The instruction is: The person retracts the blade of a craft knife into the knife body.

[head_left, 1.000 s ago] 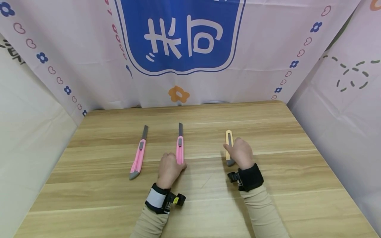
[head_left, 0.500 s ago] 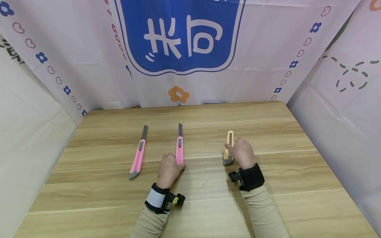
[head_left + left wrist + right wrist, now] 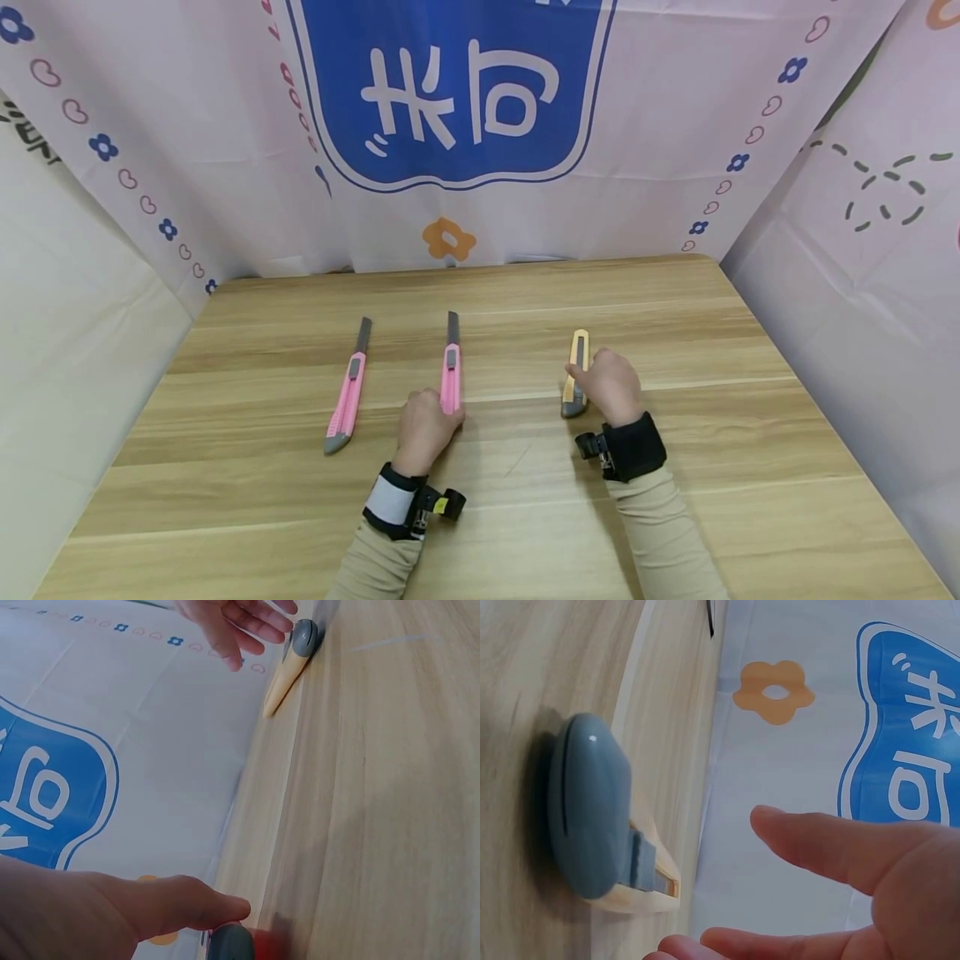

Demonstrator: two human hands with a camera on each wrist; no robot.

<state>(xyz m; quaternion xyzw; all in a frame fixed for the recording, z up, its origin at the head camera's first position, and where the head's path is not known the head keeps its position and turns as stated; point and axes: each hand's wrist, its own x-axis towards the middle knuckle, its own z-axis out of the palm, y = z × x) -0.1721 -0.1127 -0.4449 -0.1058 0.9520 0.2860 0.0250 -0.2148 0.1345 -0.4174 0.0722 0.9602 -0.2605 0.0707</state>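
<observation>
In the head view, my left hand holds the lower end of a pink utility knife, whose grey blade points to the back. Up close in the left wrist view, the thumb lies against its dark grey end cap; the other fingers are hidden. My right hand hovers beside a yellow utility knife lying on the table. Thumb and fingers are spread apart in the right wrist view, with a gap to that knife's grey end. No blade sticks out of the yellow knife.
A second pink utility knife, blade out, lies on the wooden table left of my left hand. Behind the table hangs a printed cloth, with further cloth at both sides.
Earlier, the yellow utility knife turned slightly, its grey end shifting left; the right hand moved a little with it. Since half a second ago, hardly anything has moved.
</observation>
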